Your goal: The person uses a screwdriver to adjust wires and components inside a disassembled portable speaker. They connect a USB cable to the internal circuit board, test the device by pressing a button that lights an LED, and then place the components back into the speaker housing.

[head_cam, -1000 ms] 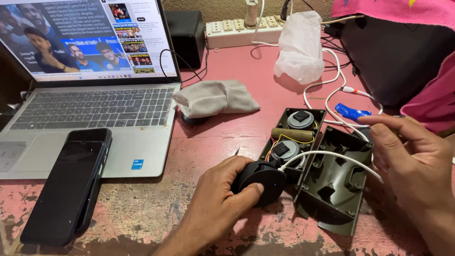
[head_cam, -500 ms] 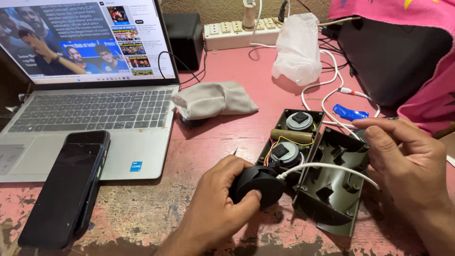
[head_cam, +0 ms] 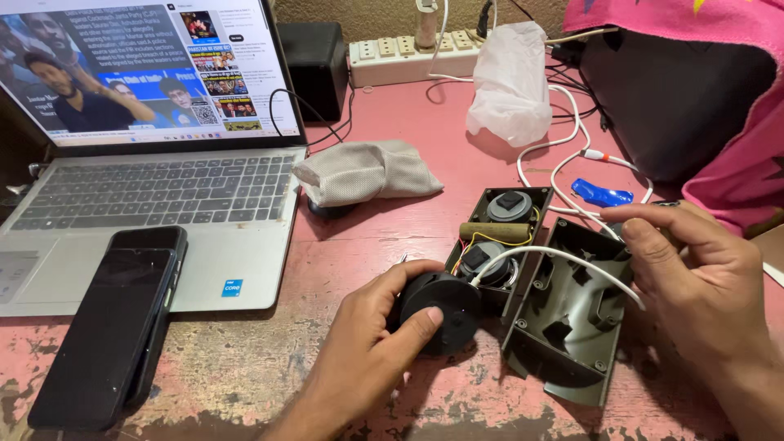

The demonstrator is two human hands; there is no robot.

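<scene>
The left hand (head_cam: 359, 351) reaches in from the near edge of the table (head_cam: 245, 376), its grip closed around a round black speaker part (head_cam: 441, 310) of matt plastic, thumb laid across the disc's face and fingers curled behind it, where they are hidden. The part sits just off the near edge, touching an opened speaker housing (head_cam: 498, 237), a dark box showing two round silver-grey drivers, a tan cylinder and thin yellow and red wires. Leaning against that box on the right is the detached grey-green shell (head_cam: 563, 327), moulded plastic with ribs, screw posts and a curved cut-out. The right hand (head_cam: 702, 278) comes in from the right edge, palm turned down, fingers bent and pinched together at the shell's far corner; what it pinches is hard to make out, though a white cable (head_cam: 555, 260) arcs from the drivers towards it. The pink tabletop is worn, its paint chipped and scuffed. On the left lies a silver laptop (head_cam: 163, 204), its lit screen cut off at the top, with a glossy black phone (head_cam: 114, 327) resting on its near corner. Beyond are a grey mesh pouch (head_cam: 367, 171), a crumpled white plastic bag (head_cam: 510, 82), a cream power strip (head_cam: 400, 57) and a small blue plastic piece (head_cam: 600, 194).
</scene>
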